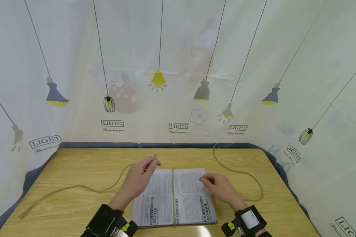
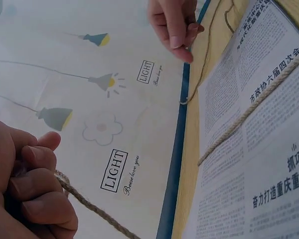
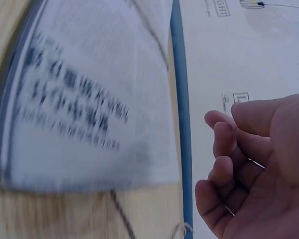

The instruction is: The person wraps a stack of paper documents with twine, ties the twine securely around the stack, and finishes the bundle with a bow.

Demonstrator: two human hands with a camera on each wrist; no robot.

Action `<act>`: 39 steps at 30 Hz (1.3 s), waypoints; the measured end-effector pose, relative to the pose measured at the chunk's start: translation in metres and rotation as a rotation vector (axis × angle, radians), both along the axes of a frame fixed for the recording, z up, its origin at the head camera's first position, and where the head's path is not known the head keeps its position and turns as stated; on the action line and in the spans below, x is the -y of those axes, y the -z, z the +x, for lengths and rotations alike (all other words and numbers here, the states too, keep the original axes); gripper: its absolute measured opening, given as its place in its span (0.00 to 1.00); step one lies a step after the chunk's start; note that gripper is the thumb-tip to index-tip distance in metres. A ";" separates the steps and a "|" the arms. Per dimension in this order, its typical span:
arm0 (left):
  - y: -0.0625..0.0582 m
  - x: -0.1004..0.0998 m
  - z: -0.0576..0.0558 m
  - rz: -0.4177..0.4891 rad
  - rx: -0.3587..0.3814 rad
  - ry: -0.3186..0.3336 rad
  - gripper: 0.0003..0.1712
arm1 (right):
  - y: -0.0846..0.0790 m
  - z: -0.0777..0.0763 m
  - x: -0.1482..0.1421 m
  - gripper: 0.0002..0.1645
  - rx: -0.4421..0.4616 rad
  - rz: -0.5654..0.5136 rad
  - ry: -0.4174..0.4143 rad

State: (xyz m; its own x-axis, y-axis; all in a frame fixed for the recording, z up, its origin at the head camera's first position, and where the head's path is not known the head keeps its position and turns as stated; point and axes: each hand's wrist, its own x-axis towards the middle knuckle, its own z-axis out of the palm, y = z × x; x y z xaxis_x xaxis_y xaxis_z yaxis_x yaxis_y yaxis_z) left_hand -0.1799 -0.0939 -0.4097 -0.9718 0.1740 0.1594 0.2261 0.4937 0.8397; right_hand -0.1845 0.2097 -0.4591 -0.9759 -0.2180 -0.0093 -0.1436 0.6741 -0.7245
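Observation:
A stack of folded newspapers [image 1: 154,197] lies on the table, with a strand of twine [image 1: 173,197] running across its middle from far edge to near edge. My left hand [image 1: 138,174] is raised over the stack's far left corner. Its curled fingers grip a length of twine [image 2: 97,211], seen in the left wrist view, and a small bit pokes up above the fingertips in the head view. Over the right side of the papers hovers my right hand [image 1: 221,187]. In the right wrist view its fingers [image 3: 223,139] are loosely bent with nothing between them.
One tail of twine [image 1: 74,187] trails across the wooden table [image 1: 86,164] to the left. Another twine length [image 1: 252,176] curves over the right side, with a loop near the back edge. A lamp-printed cloth [image 1: 178,105] hangs behind and at both sides.

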 end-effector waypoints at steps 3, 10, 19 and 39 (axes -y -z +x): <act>0.002 -0.008 0.001 -0.038 -0.007 0.037 0.14 | -0.005 -0.004 0.012 0.16 0.030 -0.058 -0.018; 0.013 -0.025 0.005 -0.173 -0.090 0.145 0.12 | -0.016 -0.012 0.046 0.19 0.122 -0.162 -0.032; 0.026 -0.041 0.014 -0.266 -0.121 0.291 0.12 | -0.021 -0.012 0.069 0.34 0.235 -0.355 -0.117; 0.040 -0.045 0.019 -0.244 -0.023 0.379 0.12 | -0.017 -0.016 0.070 0.19 0.394 -0.442 -0.039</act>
